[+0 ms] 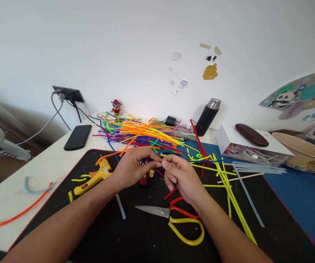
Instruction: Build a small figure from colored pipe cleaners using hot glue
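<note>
Black mat [116, 237] backs red piece [143, 180] below left hand [134, 165]

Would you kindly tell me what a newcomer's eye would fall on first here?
Probably the bright heap of pipe cleaners near the wall. Next, perhaps, the scissors with red and yellow handles on the black mat, and the left hand and right hand close together above it.
</note>
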`<state>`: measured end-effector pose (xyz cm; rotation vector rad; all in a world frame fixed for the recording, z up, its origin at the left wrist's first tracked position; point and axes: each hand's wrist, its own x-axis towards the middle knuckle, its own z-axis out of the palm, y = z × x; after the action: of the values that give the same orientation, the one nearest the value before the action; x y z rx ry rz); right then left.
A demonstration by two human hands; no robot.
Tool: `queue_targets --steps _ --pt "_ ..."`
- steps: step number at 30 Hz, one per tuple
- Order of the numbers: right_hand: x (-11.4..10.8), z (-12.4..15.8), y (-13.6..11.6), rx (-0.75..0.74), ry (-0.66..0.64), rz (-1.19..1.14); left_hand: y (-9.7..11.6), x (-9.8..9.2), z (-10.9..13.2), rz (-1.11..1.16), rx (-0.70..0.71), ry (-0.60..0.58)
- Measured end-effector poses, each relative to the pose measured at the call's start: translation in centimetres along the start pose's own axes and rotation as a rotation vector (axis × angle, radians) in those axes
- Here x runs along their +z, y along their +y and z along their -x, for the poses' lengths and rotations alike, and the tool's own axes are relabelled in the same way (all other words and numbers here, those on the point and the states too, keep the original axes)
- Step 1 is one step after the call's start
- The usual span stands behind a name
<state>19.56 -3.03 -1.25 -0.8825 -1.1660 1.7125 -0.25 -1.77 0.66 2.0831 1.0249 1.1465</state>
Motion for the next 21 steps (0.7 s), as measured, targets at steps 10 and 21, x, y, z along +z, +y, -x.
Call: queue_targets --steps 10,21 --pt "0.06 0.02 -0.24 0.017 -0.001 -0.006 -0.03 0.11 -0.03 0.023 -0.015 0.008" --pt "0.17 -0.01 -0.14 0.002 0.023 -0.015 -0.04 0.19 -0.01 0.011 -0.033 0.053"
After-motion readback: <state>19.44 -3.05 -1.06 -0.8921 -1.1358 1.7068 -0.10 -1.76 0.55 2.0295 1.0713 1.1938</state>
